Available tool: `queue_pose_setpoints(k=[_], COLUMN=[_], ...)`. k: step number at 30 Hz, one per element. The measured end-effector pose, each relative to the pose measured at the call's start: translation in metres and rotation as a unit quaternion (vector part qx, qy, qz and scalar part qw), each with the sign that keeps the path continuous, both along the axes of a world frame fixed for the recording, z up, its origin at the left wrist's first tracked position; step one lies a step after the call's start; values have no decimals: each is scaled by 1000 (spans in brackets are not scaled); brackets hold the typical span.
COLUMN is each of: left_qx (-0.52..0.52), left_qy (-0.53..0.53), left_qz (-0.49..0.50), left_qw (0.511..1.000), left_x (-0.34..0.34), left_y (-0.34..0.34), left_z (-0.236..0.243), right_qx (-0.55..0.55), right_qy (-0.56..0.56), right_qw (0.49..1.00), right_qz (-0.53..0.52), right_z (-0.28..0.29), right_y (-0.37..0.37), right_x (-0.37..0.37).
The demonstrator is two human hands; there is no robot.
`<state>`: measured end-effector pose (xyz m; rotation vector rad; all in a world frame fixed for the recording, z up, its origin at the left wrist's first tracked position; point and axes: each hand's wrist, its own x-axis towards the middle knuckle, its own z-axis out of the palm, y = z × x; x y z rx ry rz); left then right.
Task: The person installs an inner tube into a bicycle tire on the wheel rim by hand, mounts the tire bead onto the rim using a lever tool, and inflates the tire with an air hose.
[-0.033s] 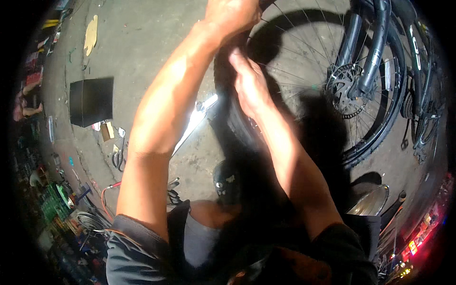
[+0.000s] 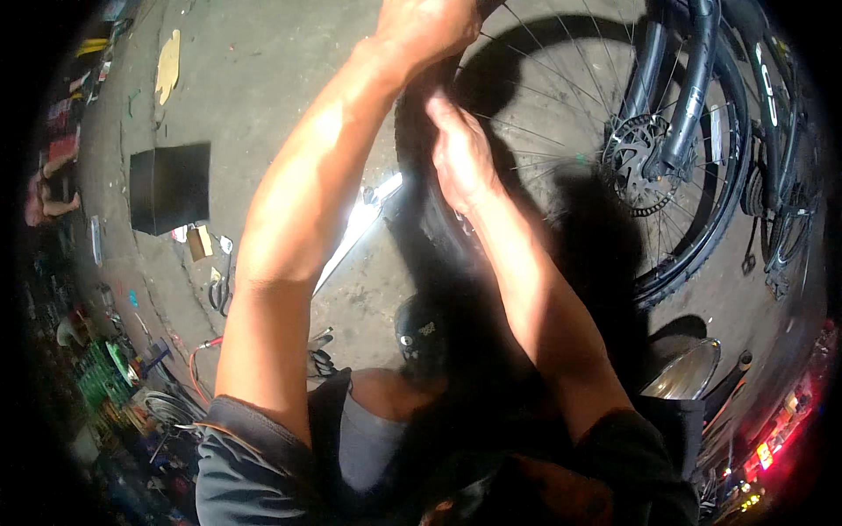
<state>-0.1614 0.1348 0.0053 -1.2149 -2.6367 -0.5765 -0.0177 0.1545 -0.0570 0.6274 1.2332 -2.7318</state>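
A bicycle wheel with thin spokes and a black tyre (image 2: 413, 145) stands in front of me, its near side in deep shadow. My left hand (image 2: 430, 28) is closed round the upper part of the tyre, its fingers partly cut off by the top edge. Lower down, my right hand (image 2: 465, 158) grips the same tyre, thumb pointing up along it and fingers mostly hidden behind. At the wheel's hub sit a brake disc (image 2: 630, 158) and the dark fork leg (image 2: 691, 92).
The rest of the bicycle frame (image 2: 774, 123) extends along the right. A dark box (image 2: 171, 188) stands on the concrete floor at left, near a cardboard scrap (image 2: 168, 66). A bright light bar (image 2: 360, 219) lies beyond my left forearm. A shiny bowl (image 2: 688, 373) sits at lower right.
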Motion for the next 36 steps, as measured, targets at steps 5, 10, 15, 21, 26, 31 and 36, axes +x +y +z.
queue_pose_setpoints(k=[5, 10, 15, 21, 26, 31, 36], left_qx=[-18, -7, 110, 170, 303, 376, 374], left_qy=[-20, -146, -298, -494, -650, -725, -764], left_qz=[15, 77, 105, 111, 103, 110, 131], left_qw=[1000, 986, 942, 845, 689, 567, 510], left_x=[2, 14, 16, 63, 66, 71, 78], left_y=[-19, -17, -83, -95, -96, -99, -97], left_z=[-2, -5, -56, -104, -117, -126, -118], right_qx=[241, 346, 349, 459, 530, 504, 545], right_qy=[23, -35, 4, 16, 10, -32, -113], right_qw=[965, 937, 927, 888, 846, 863, 826], right_qz=[-98, 16, -140, -2, 58, -16, 89], right_z=[4, -33, -4, -23, -32, -26, -20], right_y=[-25, -55, -50, -41, -26, -1, 10], right_x=[40, 64, 64, 82, 140, 169, 174])
